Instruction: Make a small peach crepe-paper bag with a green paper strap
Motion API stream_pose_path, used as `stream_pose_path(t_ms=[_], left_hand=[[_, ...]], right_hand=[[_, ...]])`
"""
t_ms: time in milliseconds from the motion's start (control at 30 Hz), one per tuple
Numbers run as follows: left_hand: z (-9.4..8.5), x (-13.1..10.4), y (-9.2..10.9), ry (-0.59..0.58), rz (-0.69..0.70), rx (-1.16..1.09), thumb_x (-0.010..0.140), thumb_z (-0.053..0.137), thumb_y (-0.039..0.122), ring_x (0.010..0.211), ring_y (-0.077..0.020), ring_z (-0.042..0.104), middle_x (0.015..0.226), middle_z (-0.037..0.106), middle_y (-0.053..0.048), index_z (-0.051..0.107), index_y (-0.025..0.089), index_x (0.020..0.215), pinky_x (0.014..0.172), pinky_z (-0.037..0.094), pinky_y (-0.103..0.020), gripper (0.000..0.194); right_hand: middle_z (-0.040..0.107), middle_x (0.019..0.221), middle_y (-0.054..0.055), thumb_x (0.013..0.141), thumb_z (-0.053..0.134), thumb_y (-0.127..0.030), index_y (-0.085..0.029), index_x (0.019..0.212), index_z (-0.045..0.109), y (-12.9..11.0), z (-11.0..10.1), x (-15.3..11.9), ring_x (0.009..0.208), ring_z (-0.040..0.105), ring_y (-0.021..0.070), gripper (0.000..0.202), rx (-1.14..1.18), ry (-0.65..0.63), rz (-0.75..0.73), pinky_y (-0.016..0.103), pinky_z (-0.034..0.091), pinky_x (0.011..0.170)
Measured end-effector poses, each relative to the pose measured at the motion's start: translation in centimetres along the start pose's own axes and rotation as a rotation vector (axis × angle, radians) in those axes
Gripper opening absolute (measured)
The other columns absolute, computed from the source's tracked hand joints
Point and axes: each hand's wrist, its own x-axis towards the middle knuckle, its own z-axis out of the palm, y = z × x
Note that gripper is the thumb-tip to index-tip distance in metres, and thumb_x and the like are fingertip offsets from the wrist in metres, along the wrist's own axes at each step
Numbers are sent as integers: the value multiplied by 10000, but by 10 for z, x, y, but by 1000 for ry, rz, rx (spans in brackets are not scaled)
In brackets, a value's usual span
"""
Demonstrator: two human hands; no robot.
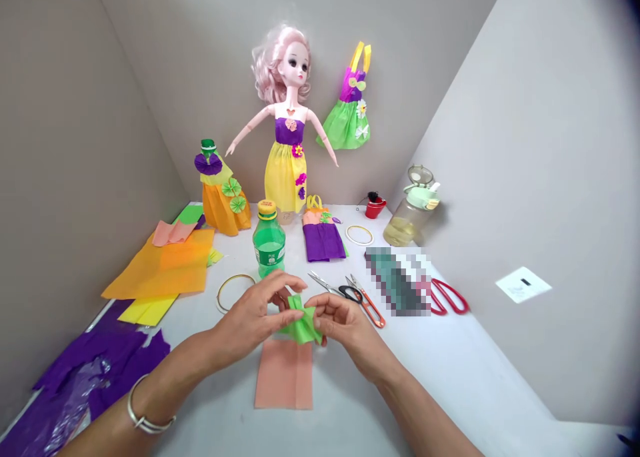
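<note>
A small folded piece of light green crepe paper [301, 325] is held up between my two hands above the table. My left hand [265, 307] grips its left side, thumb across the front and fingers arched over. The right edge is pinched between the thumb and fingers of my right hand [343, 320]. Just below lies a flat pink crepe sheet [284, 377] with a crease down it. A green bottle [270, 244] with a yellow cap stands behind my left hand, and small scissors [333, 289] lie beyond my right fingers.
Orange-handled snips [370, 304] and red-handled scissors [450, 297] lie to the right, near a lidded water bottle [405, 214]. Orange paper [165, 264] and purple paper [100, 364] cover the left side. A doll [287, 130] stands at the back; a bangle [225, 290] lies near my left hand.
</note>
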Motion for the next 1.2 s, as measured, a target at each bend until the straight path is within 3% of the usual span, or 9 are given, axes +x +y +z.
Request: stream_pose_path(t_ms=[100,233,467,633,700,800,900,1067,1200], left_hand=[[-5,-1,-6,60,-41,33,871,633,433,1112,-237,536,1230,564,-49,545,293,1246,971,442,-357,410],[-10,-4,-16,-82,-104,-85,877,604,492,1284,-305,440,1372,516,-30,514,329,1318,1028,416,-400,479],[-5,5,-51,-178,-175,-250,829,674,470,1117,-256,558,1117,600,-44,590,253,1157,951,473,-372,402],[-6,6,-56,-159,-170,-314,769,754,426,1426,-294,292,1531,362,-28,420,366,1393,1165,254,-455,710],[-5,5,-51,-221,-163,-301,763,762,412,1445,-300,254,1555,334,-10,512,355,1326,1187,191,-464,618],[-3,4,-44,-283,-168,-365,820,703,401,1348,-302,404,1406,512,-42,675,248,1005,1140,278,-434,241],[-2,5,-49,-265,-187,-512,881,626,402,1100,-247,568,1130,623,-55,635,198,903,973,424,-358,206],[-9,5,-67,-126,-251,-450,922,557,459,766,-131,478,820,498,25,542,211,924,702,389,-223,248],[-15,5,-69,-48,-272,-344,918,529,513,704,-125,396,765,424,36,534,208,893,637,335,-216,306]], right_hand=[[613,782,8,796,753,-338,-162,950,681,-5,1,-1,653,542,97,245,82,1,22,208,418,577],[629,770,4,774,769,-310,-166,936,681,-11,0,-2,599,555,87,235,234,-14,61,208,431,565],[623,744,3,772,749,-261,-146,893,667,-15,-13,11,569,570,89,186,290,-19,132,204,458,555],[617,700,-9,735,774,-244,-152,870,677,-13,-15,14,552,551,91,191,348,-59,162,200,453,529],[625,696,-10,745,771,-246,-156,863,679,-11,-13,11,558,555,90,174,367,-93,166,194,443,534],[628,696,-9,758,766,-248,-154,867,687,-10,-15,8,569,556,89,165,353,-106,159,191,434,541],[618,693,-12,743,776,-249,-149,849,687,-9,-20,9,568,544,86,171,336,-61,163,193,433,543],[611,697,-12,757,766,-266,-157,851,678,1,-33,19,574,550,92,169,212,31,168,215,443,576],[608,758,4,789,746,-356,-165,876,675,4,-34,21,632,559,105,221,101,109,165,223,461,602]])
